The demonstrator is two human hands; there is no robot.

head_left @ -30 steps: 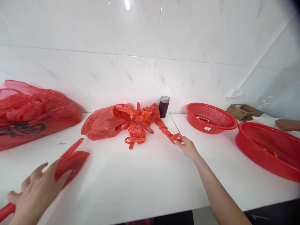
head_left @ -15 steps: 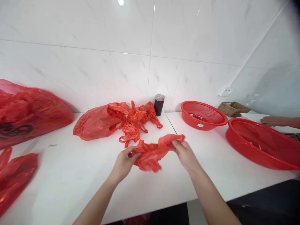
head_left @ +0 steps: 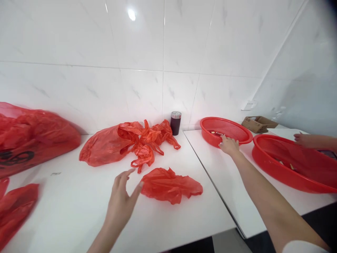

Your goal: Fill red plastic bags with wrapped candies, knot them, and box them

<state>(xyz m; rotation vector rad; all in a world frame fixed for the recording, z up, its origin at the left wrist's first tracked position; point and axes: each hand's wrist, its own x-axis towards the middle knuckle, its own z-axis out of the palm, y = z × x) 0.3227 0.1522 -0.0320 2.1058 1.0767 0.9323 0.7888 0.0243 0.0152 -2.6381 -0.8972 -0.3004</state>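
Observation:
A red plastic bag (head_left: 168, 184) lies loosely spread on the white table. Beside its left end is my left hand (head_left: 122, 196), open, with thumb and fingers apart; the thumb tip is at the bag's edge, and I cannot tell whether it touches. My right hand (head_left: 230, 146) reaches over the near rim of the smaller red basket (head_left: 240, 131), fingers stretched out and slightly apart. A few small pieces (head_left: 217, 133) lie on the basket's floor, close to my fingertips; their kind is too small to make out.
Crumpled red bags (head_left: 143, 149) lie behind, near a black tumbler (head_left: 175, 123). A large filled red bag (head_left: 39, 140) and another red bag (head_left: 19, 207) are at left. At right stand a larger red basket (head_left: 276, 172), a cardboard box (head_left: 256, 123) and another person's hand (head_left: 302, 138). A seam (head_left: 210, 175) crosses the tabletop.
Both hands have let go of the red bag, which now lies on the table. My right hand has moved right to the smaller basket; my left has opened. The other person's hand has shifted slightly.

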